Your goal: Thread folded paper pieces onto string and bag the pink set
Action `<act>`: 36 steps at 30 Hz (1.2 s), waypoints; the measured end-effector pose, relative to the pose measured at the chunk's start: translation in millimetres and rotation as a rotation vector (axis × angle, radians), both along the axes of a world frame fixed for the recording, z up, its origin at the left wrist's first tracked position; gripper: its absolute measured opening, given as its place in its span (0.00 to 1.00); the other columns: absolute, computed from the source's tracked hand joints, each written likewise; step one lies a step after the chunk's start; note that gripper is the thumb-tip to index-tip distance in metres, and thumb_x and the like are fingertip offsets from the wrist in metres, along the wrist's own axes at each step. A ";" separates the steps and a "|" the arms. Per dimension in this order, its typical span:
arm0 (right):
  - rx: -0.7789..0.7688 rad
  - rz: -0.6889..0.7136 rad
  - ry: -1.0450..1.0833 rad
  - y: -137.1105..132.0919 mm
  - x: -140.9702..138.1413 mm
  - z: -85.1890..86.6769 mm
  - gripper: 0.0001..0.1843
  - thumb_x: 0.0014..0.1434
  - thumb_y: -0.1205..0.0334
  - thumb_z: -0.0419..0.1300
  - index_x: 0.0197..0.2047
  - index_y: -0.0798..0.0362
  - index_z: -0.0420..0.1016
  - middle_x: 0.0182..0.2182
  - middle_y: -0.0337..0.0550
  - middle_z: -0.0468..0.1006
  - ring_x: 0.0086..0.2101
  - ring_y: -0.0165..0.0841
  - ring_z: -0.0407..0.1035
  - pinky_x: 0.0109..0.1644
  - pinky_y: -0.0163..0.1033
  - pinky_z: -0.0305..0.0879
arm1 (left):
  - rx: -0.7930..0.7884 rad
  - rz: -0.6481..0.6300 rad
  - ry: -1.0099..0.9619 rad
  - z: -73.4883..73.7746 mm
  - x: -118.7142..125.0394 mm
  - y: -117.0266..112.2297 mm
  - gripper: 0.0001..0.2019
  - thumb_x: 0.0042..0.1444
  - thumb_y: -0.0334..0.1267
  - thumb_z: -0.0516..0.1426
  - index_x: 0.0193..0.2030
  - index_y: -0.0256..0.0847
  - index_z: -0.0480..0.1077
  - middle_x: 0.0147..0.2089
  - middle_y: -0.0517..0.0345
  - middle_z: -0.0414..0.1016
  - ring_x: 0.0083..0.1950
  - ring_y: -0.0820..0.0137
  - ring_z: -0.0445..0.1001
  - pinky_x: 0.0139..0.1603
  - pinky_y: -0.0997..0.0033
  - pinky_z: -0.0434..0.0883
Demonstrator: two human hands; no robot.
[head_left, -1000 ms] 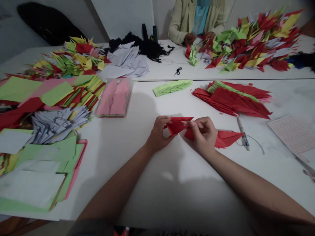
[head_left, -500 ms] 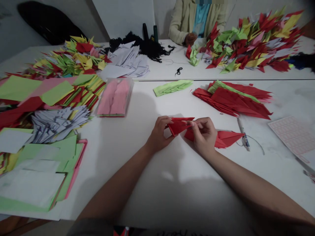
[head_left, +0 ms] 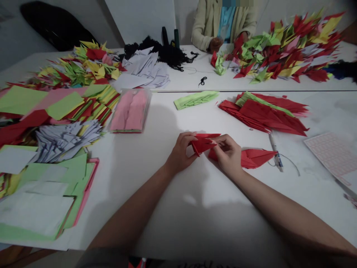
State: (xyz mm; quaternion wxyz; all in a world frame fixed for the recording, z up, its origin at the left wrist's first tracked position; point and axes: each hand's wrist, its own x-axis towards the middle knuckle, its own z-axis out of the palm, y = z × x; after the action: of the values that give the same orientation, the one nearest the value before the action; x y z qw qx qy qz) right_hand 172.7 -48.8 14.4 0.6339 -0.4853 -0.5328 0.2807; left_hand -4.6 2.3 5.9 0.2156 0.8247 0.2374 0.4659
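Both my hands meet over the middle of the white table (head_left: 195, 208), pinching one folded red paper piece (head_left: 203, 142). My left hand (head_left: 181, 150) grips its left end with curled fingers. My right hand (head_left: 228, 153) pinches its right side between thumb and fingertips. Under and to the right of my right hand lie a few more folded red pieces (head_left: 256, 157), flat on the table.
A pen (head_left: 275, 150) lies right of the red pieces, a printed sheet (head_left: 333, 154) further right. Beyond my hands sit a red folded stack (head_left: 267, 113) and a green one (head_left: 195, 99). Coloured paper stacks (head_left: 55, 108) crowd the left. Across the table, a person's hand (head_left: 214, 44) works at a mixed heap (head_left: 287, 48).
My right hand has lowered a little and its fingers have closed further over the red piece. The person opposite has shifted a hand within the heap.
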 end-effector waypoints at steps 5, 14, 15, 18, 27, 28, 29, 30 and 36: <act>-0.109 0.047 -0.003 0.4 2.4 -0.3 0.07 0.59 0.59 0.63 0.30 0.51 0.77 0.25 0.36 0.78 0.26 0.30 0.69 0.31 0.36 0.66 | 0.001 -0.002 0.005 -1.3 -0.7 0.4 0.23 0.54 0.34 0.64 0.55 0.43 0.62 0.54 0.46 0.68 0.59 0.58 0.67 0.54 0.50 0.74; -0.243 0.117 0.002 1.3 3.8 -2.3 0.11 0.59 0.57 0.61 0.29 0.52 0.78 0.25 0.38 0.78 0.26 0.31 0.69 0.30 0.35 0.65 | 0.003 0.001 0.028 -3.0 -1.7 1.2 0.22 0.54 0.32 0.63 0.54 0.42 0.63 0.56 0.45 0.66 0.61 0.59 0.67 0.58 0.49 0.72; -0.259 0.124 0.000 1.2 3.9 -2.2 0.11 0.59 0.56 0.61 0.29 0.52 0.78 0.24 0.38 0.78 0.25 0.30 0.68 0.29 0.35 0.64 | 0.009 0.001 0.033 -3.3 -1.9 1.3 0.22 0.54 0.32 0.63 0.54 0.42 0.63 0.56 0.45 0.66 0.61 0.59 0.67 0.59 0.49 0.71; -0.271 0.150 -0.005 1.2 4.4 -1.1 0.13 0.60 0.55 0.60 0.28 0.52 0.78 0.23 0.38 0.77 0.24 0.30 0.67 0.27 0.34 0.63 | 0.028 -0.001 0.048 -3.9 -2.4 1.7 0.22 0.54 0.31 0.63 0.55 0.42 0.63 0.56 0.45 0.66 0.61 0.59 0.67 0.60 0.48 0.71; -0.281 0.199 -0.018 5.5 8.8 -0.2 0.06 0.57 0.62 0.60 0.31 0.52 0.77 0.25 0.37 0.78 0.27 0.31 0.69 0.28 0.34 0.64 | 0.004 -0.020 0.035 -6.5 -4.0 1.5 0.25 0.55 0.31 0.62 0.58 0.42 0.61 0.58 0.43 0.67 0.63 0.57 0.67 0.60 0.46 0.71; -0.277 0.200 -0.003 5.9 8.9 -0.6 0.04 0.57 0.63 0.60 0.32 0.52 0.76 0.26 0.37 0.78 0.27 0.31 0.70 0.28 0.34 0.64 | -0.021 -0.030 0.027 -7.3 -4.3 1.0 0.27 0.55 0.31 0.62 0.60 0.43 0.60 0.59 0.43 0.67 0.64 0.57 0.66 0.60 0.47 0.72; -0.274 0.201 0.010 6.2 8.9 -0.8 0.04 0.56 0.64 0.60 0.33 0.52 0.76 0.26 0.37 0.78 0.27 0.31 0.70 0.28 0.34 0.65 | -0.052 -0.035 0.022 -8.0 -4.6 0.4 0.29 0.55 0.31 0.62 0.62 0.43 0.58 0.60 0.42 0.66 0.65 0.56 0.65 0.59 0.48 0.72; -0.273 0.205 0.020 6.3 8.9 -0.9 0.03 0.56 0.65 0.60 0.33 0.52 0.76 0.26 0.37 0.78 0.26 0.30 0.70 0.29 0.34 0.65 | -0.081 -0.037 0.020 -8.7 -4.8 -0.2 0.31 0.56 0.32 0.62 0.64 0.43 0.56 0.62 0.41 0.65 0.66 0.56 0.65 0.59 0.50 0.73; -0.247 0.178 0.055 5.5 9.6 0.6 0.03 0.56 0.67 0.59 0.32 0.52 0.74 0.26 0.37 0.79 0.26 0.30 0.71 0.31 0.35 0.67 | -0.104 -0.012 0.028 -7.5 -6.9 -0.5 0.35 0.57 0.33 0.62 0.69 0.46 0.52 0.65 0.44 0.65 0.66 0.58 0.66 0.65 0.50 0.69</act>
State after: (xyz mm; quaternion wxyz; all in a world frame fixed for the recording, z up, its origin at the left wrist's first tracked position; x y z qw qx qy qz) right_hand 182.3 -43.3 15.0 0.5564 -0.5026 -0.5176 0.4123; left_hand -11.5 1.8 -1.7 0.2577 0.8201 0.2593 0.4402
